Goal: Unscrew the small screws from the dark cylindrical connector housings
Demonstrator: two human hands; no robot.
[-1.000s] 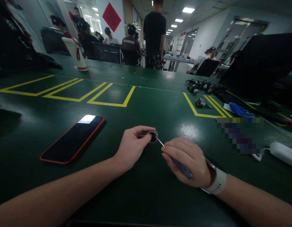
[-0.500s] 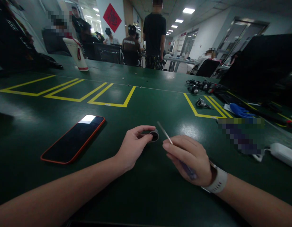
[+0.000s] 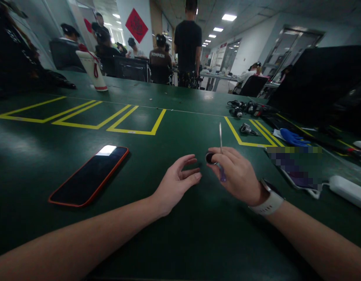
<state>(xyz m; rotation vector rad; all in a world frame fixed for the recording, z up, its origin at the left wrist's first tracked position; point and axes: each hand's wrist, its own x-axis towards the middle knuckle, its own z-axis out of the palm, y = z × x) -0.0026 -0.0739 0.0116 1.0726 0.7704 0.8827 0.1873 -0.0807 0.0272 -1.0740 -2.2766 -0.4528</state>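
My right hand [image 3: 237, 173] is closed around a screwdriver [image 3: 220, 136], its thin metal shaft pointing up and away and its purplish clear handle partly hidden by the palm. Between thumb and forefinger the same hand also pinches a small dark metal ring [image 3: 209, 157], its round opening turned toward me. To the left of the ring, my left hand [image 3: 177, 181] is held over the green table with nothing in it, fingers curved and apart from the thumb. A phone with an orange-red case [image 3: 89, 175] lies left of this hand.
Yellow tape [image 3: 130, 132] marks boxes on the table [image 3: 180, 242]. At right are a metal part [image 3: 247, 129], dark cabled parts [image 3: 239, 111], a blue glove [image 3: 293, 137], a second phone [image 3: 297, 168] and a white power strip [image 3: 348, 191]. A cup [image 3: 94, 74] stands far left. People are beyond.
The metal ring has passed from my left hand to my right, which still holds the screwdriver. My left fingers have opened. The screwdriver's shaft has swung more upright.
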